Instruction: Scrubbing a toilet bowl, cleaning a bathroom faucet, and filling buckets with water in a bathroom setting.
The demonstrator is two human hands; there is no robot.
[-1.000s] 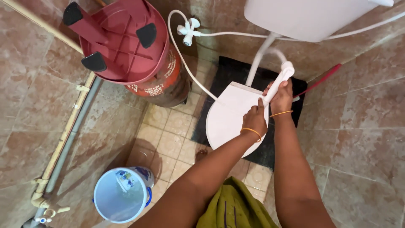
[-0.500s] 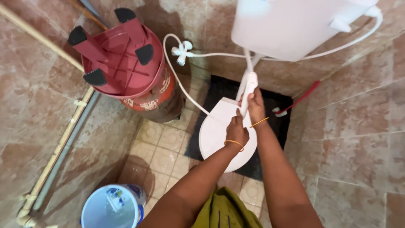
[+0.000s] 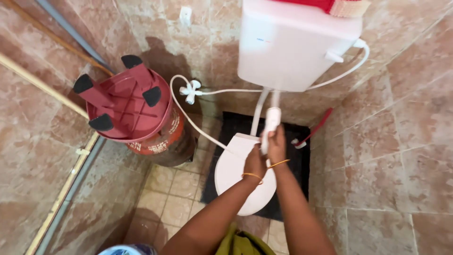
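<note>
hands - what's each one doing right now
left hand: closed, seems to grip the white hose over the toilet lid
right hand: closed on the spray handle

A home bathroom: white toilet (image 3: 238, 182), wall cistern (image 3: 292, 47), tiled walls (image 3: 406, 118) and floor.

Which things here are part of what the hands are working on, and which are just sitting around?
In hand:
- right hand gripping the white hand sprayer
- left hand beside it, over the closed white toilet lid
- sprayer hose running to the wall tap

Lying about:
- upturned red stool on a red cylinder
- white cistern
- red-handled brush
- blue bucket
</note>
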